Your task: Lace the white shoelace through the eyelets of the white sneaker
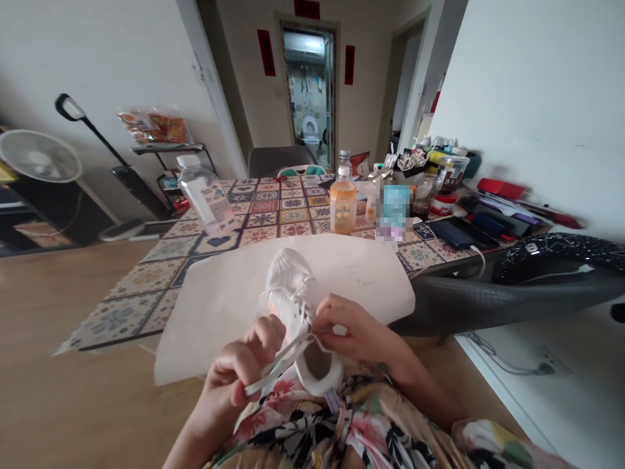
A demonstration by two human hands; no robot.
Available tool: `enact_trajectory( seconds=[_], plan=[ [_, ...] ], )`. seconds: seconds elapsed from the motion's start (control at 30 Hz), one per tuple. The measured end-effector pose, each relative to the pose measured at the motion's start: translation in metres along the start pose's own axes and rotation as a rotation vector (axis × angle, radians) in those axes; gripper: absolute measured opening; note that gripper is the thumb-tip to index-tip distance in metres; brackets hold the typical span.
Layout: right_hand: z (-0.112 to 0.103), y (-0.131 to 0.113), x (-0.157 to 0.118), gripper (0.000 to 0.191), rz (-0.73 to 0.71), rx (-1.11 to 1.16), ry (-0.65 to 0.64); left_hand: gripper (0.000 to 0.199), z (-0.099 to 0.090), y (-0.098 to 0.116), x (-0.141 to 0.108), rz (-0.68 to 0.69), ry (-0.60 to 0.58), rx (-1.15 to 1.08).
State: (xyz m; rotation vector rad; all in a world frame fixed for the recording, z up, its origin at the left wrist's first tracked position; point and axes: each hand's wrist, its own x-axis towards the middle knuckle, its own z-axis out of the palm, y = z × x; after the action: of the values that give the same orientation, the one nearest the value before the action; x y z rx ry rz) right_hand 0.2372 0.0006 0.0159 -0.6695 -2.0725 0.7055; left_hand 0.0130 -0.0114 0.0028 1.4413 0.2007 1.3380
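A white sneaker [289,277] lies on a large white sheet of paper [209,293], its toe pointing away from me and its heel opening close to my lap. My left hand [249,355] is closed on a white shoelace [278,366], drawn taut down and left from the shoe. At the right side of the eyelets, my right hand [346,326] pinches with thumb and fingers by the tongue. The lace seems to run into those fingers, though their tips partly hide it. More lace crosses the front of the shoe.
A patterned tablecloth [263,220] covers the table. On it stand a clear plastic bottle [208,198] and an orange drink bottle [343,205]. Jars, a dark tablet [454,233] and papers crowd the right side. A grey chair [454,299] and a black helmet [561,257] are at the right.
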Motion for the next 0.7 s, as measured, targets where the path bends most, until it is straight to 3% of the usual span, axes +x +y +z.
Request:
enact_trajectory(
  seconds=[0.17,0.3,0.43,0.7],
  plan=[
    [-0.001,0.005,-0.001,0.001,-0.056,0.069,0.02,0.049,0.002,0.001,0.001,-0.013,-0.115,-0.057],
    [-0.001,0.004,-0.001,0.007,-0.142,0.033,-0.015,0.047,0.0,0.001,-0.001,-0.009,-0.178,-0.064],
    [-0.003,0.001,-0.001,0.016,-0.204,0.092,0.02,0.051,0.003,0.005,0.0,0.014,-0.114,-0.085],
    [-0.009,-0.014,-0.006,0.028,-0.183,0.497,0.036,0.058,0.012,0.009,0.002,0.007,-0.026,-0.141]
  ],
)
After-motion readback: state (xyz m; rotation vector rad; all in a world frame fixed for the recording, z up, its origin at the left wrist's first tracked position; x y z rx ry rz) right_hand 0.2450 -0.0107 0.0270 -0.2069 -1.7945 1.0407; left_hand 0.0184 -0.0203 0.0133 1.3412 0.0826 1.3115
